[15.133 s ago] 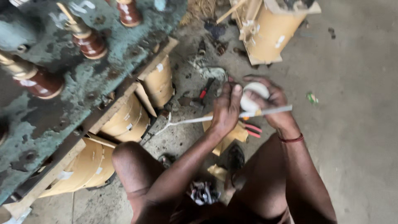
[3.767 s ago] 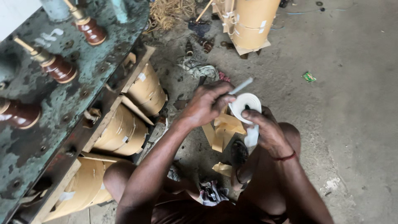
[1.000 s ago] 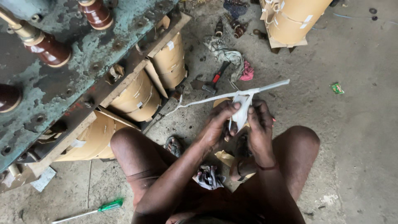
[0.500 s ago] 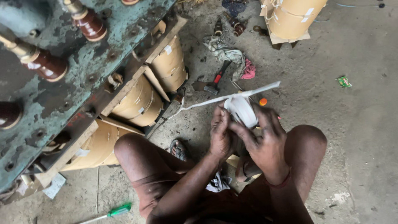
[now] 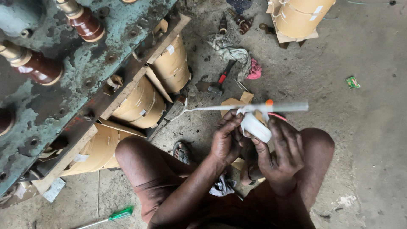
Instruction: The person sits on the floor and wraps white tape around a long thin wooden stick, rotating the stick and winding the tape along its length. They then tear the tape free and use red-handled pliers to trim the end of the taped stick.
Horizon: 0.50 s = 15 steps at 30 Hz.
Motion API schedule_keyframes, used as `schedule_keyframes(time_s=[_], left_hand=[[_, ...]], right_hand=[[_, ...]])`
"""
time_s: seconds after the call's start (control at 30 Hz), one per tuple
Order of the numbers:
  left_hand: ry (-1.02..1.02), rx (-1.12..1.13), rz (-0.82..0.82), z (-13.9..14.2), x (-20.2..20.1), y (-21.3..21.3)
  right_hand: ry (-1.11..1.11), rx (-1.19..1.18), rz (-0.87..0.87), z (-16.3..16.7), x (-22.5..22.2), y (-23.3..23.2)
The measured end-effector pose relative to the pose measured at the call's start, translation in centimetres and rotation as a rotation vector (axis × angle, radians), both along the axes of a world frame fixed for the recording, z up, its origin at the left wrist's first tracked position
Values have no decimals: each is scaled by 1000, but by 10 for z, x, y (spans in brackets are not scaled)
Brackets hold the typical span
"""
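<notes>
Wrapping: right hand (image 5: pixel 282 148) now cups white tape roll (image 5: pixel 255 127) under the wire lead (image 5: pixel 254 107), lower than half a second ago; left hand (image 5: pixel 227 138) pinches tape beside it. Hammer (image 5: pixel 220 80) at 11 o'clock.

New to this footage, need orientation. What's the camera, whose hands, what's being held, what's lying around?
One view only, from a camera worn on the person's head, looking down. The person squats on a concrete floor. Both bare hands work together: the left hand pinches a thin white strip and the right hand cups a white tape roll. At left stands a rusty green machine with brown insulators and tan paper-wrapped coils. A hammer, rags and a green-handled screwdriver lie on the floor.
</notes>
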State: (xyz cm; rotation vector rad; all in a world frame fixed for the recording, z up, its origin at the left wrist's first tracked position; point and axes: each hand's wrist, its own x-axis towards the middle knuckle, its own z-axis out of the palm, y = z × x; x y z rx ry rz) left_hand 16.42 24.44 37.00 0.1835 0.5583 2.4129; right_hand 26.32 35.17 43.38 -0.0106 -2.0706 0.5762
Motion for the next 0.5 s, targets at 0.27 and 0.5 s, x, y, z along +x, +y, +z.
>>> schedule_keyframes(time_s=[0.27, 0.5], left_hand=[[29, -66, -69, 0, -4, -3], [6, -133, -74, 15, 1, 1]], right_hand=[[151, -464, 270, -4, 29, 23], [535, -1376, 561, -40, 107, 93]])
